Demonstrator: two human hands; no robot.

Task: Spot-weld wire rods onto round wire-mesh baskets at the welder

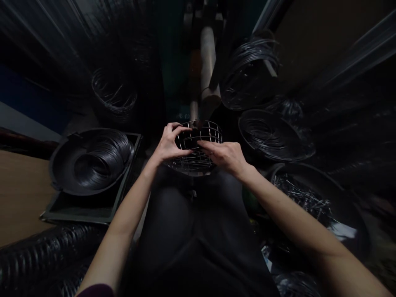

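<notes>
Two hands are set on a round wire basket [198,159]. Its left side is gripped by the left hand [169,143], thumb and fingers spread in a wide C. The right hand [227,154] is laid fingers-out over the right side; whether anything's pinched there can't be told. The basket's held above the lap [192,227], near a metal rod [208,57]. Coiled wire [108,159] is piled in a black pan [63,165] off left.
</notes>
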